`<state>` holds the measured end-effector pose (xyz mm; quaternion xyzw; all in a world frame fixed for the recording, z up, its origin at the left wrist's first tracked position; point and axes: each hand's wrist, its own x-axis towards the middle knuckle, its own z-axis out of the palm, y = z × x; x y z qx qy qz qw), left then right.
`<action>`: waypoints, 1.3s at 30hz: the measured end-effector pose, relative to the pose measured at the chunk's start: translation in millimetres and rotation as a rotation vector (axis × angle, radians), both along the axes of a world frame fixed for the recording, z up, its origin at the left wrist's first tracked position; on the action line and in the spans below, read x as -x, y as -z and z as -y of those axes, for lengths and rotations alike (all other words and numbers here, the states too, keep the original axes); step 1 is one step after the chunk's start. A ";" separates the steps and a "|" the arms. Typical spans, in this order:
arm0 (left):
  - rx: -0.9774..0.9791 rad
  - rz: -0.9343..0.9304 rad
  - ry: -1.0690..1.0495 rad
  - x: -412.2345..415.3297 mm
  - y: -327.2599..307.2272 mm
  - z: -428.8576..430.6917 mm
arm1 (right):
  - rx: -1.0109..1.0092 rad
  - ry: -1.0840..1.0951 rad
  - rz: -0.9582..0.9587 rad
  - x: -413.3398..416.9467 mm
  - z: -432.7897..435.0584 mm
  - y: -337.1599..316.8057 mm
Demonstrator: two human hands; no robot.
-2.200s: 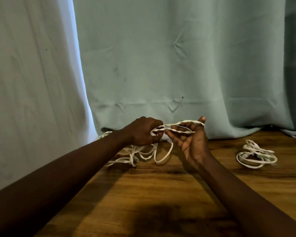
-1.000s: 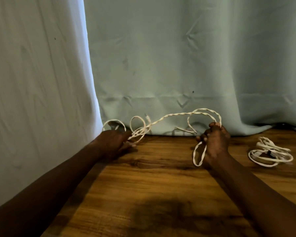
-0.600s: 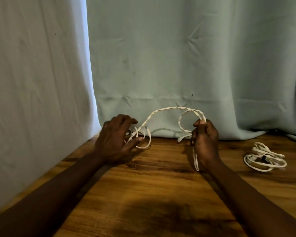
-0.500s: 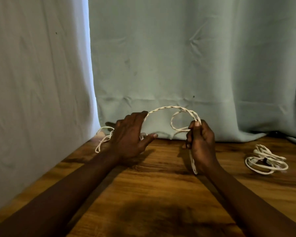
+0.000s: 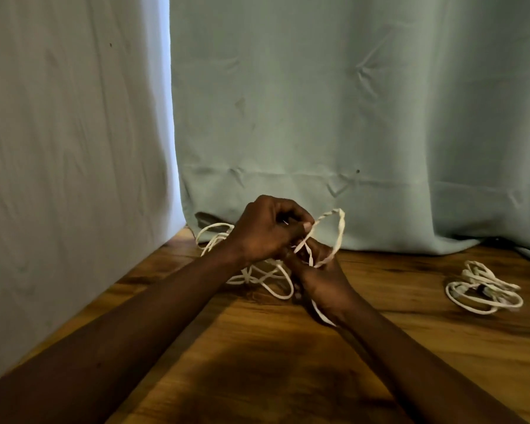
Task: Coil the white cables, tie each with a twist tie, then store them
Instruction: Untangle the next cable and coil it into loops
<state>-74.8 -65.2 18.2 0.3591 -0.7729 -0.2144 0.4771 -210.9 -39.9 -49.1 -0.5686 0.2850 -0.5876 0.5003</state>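
Head camera looks down two bare forearms that reach in from the near edge and meet in the middle, over the far part of the wooden table (image 5: pixel 257 377). The left hand (image 5: pixel 270 231) sits higher, knuckles up and fingers curled, its thumb and fingertips pinching the white cable (image 5: pixel 339 237) where the strand crosses itself. The right hand (image 5: pixel 325 280) is just under it, touching it, fingers bent round the bottom of the same loop, and a strand runs down past that wrist. The cable is thin and looks like two strands twisted together. One oval loop of it stands up above the right hand against the teal curtain (image 5: pixel 349 117); the rest lies in a slack tangle on the wood behind and under the left wrist, close to the pale sheet (image 5: pixel 74 148) hanging at the left. Well apart to the right, a coiled cable (image 5: pixel 484 290) lies flat on the table, something dark at its middle that I cannot make out.
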 end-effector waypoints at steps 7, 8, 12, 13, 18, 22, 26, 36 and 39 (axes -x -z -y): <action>-0.099 0.241 0.116 -30.7 26.0 18.1 | -0.115 0.121 0.087 11.0 -3.2 -9.5; -0.118 0.318 0.104 -35.0 29.9 22.2 | -0.133 0.143 0.133 14.6 -3.4 -12.7; 0.025 0.512 -0.117 -53.9 40.8 35.1 | -0.105 0.291 0.250 39.6 6.4 -25.0; 0.045 0.492 -0.177 -60.0 42.1 38.7 | -0.082 0.317 0.291 47.9 9.7 -27.9; 0.034 0.443 -0.591 -82.4 47.3 60.6 | -0.003 0.292 0.597 79.4 15.7 -51.2; -0.059 0.573 -0.712 -89.8 55.7 66.7 | 0.001 0.273 0.676 72.7 3.7 -76.9; -0.101 0.651 -0.823 -94.4 65.6 65.9 | -0.008 0.243 0.763 61.7 -10.8 -100.8; -0.346 0.527 -0.948 -115.8 62.8 56.8 | 0.088 0.359 0.668 70.4 -64.2 -168.4; -0.264 0.501 -0.939 -113.9 66.0 55.3 | 0.021 0.469 0.450 55.7 -51.3 -150.5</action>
